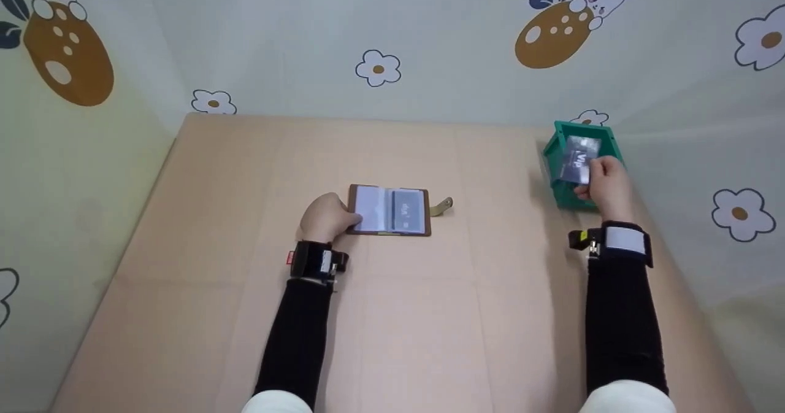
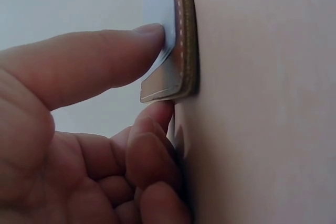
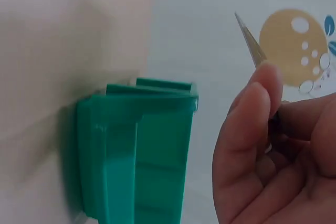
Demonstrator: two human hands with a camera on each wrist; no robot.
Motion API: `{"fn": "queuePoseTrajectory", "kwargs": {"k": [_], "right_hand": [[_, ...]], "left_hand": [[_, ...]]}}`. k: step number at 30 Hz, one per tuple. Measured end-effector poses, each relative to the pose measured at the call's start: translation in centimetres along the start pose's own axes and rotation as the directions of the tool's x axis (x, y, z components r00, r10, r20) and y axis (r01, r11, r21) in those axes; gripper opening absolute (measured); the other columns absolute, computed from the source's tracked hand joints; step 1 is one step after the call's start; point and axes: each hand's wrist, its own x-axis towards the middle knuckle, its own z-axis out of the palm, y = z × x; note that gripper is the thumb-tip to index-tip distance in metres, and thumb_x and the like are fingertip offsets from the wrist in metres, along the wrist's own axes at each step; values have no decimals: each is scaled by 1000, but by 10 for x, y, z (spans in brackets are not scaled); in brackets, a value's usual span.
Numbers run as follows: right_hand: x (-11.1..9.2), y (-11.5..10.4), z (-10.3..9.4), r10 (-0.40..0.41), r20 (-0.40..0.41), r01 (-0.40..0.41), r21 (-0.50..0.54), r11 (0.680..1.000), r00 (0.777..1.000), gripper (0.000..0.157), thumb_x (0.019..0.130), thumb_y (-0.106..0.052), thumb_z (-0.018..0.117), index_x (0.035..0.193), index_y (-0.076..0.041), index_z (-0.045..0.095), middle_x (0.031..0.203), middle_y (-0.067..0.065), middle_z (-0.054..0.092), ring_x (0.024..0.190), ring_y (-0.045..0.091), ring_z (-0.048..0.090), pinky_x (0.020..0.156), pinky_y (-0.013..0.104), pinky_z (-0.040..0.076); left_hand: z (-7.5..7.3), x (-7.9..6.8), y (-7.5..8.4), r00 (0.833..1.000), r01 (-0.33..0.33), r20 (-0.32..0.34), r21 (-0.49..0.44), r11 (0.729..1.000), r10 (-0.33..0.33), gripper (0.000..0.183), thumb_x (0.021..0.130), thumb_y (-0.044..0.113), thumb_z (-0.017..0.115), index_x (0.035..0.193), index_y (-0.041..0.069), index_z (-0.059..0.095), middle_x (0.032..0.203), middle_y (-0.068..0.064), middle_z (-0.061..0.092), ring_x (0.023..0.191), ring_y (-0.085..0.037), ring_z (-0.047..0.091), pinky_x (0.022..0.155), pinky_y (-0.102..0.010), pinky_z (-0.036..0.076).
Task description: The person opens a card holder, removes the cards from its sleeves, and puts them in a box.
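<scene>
An open card holder (image 1: 390,211) with a brown stitched cover and clear plastic pages lies on the table; its right page shows a card (image 1: 405,210) with "Vip" print. My left hand (image 1: 325,218) pinches its left edge. In the left wrist view the thumb (image 2: 149,38) presses the clear page, and the fingers curl below the cover's corner. My right hand (image 1: 610,189) pinches a silvery card (image 1: 578,160) printed "Vip" over a green plastic bin (image 1: 575,202). In the right wrist view this card (image 3: 249,40) appears edge-on, beyond the fingertips.
A short strap (image 1: 441,206) with a snap sticks out from the holder's right side. The bin stands at the table's back right corner. Patterned curtains (image 1: 429,45) with flowers and rabbits enclose the table (image 1: 417,327) behind and on both sides.
</scene>
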Motion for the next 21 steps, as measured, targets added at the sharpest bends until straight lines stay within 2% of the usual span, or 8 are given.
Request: {"fn": "queuePoseTrajectory", "kwargs": {"k": [4, 8, 17, 21], "right_hand": [[8, 12, -18, 73, -26, -74, -15, 997, 997, 51, 108, -30, 23, 146, 4, 32, 135, 27, 45, 65, -2, 56, 69, 21, 52], [13, 21, -24, 132, -50, -135, -54, 989, 990, 53, 108, -24, 24, 153, 4, 23, 146, 28, 39, 68, -2, 54, 79, 25, 52], [18, 29, -13, 162, -33, -164, -92, 982, 986, 49, 108, -16, 26, 154, 0, 25, 141, 25, 44, 106, 22, 59, 92, 32, 47], [21, 28, -9, 135, -7, -135, -132, 982, 991, 51, 108, -15, 28, 155, 2, 19, 147, 29, 38, 126, 35, 50, 103, 42, 42]], "left_hand": [[0, 0, 0, 1000, -9, -7, -7, 1000, 9, 28, 80, 28, 79, 85, 3, 66, 80, -7, 65, 69, -21, 56, 63, -35, 44], [0, 0, 0, 1000, -9, -13, -6, 1000, 9, 28, 79, 27, 78, 85, 3, 66, 81, -7, 65, 70, -22, 56, 64, -35, 44], [0, -1, 0, 1000, 11, -2, 0, 1000, -11, 25, 79, 26, 78, 82, 5, 66, 79, -6, 65, 67, -20, 55, 60, -32, 41], [1, 0, 0, 1000, 16, 3, -8, 1000, -16, 23, 80, 25, 77, 81, 5, 67, 78, -6, 65, 66, -19, 54, 58, -32, 40]]}}
